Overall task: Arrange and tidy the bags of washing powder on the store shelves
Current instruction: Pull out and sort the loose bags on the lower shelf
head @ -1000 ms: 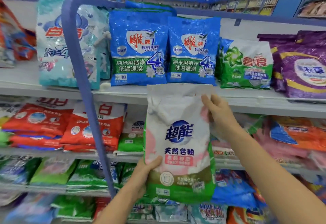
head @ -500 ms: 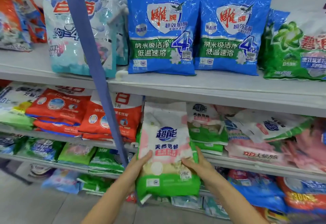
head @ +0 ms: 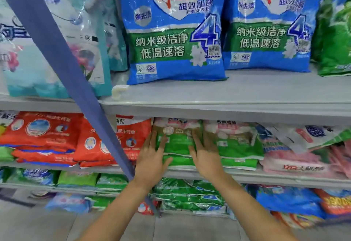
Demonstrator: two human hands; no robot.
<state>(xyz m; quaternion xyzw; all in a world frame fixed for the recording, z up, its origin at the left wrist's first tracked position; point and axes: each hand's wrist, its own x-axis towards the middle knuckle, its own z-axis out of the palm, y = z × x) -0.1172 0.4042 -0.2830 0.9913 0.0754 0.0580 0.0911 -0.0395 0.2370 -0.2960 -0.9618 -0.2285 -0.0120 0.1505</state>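
Note:
A white, pink and green bag of washing powder (head: pixel 177 140) lies flat on a stack of like bags on the middle shelf (head: pixel 266 179), its green end towards me. My left hand (head: pixel 152 160) presses on its left part with fingers straight. My right hand (head: pixel 206 157) lies flat on its right part, fingers spread. A second stack of the same bags (head: pixel 235 144) sits right beside it.
Two large blue bags (head: pixel 174 32) stand on the upper shelf (head: pixel 228 96), with pale teal bags (head: pixel 57 54) to the left and a green bag (head: pixel 334 37) to the right. Orange bags (head: pixel 43 138) fill the middle shelf's left. A blue slanted post (head: pixel 62 66) crosses in front.
The bag has gone from upright in both hands into the middle shelf, now lying flat on the stack. Both hands released their grip and rest flat on it. The view moved closer.

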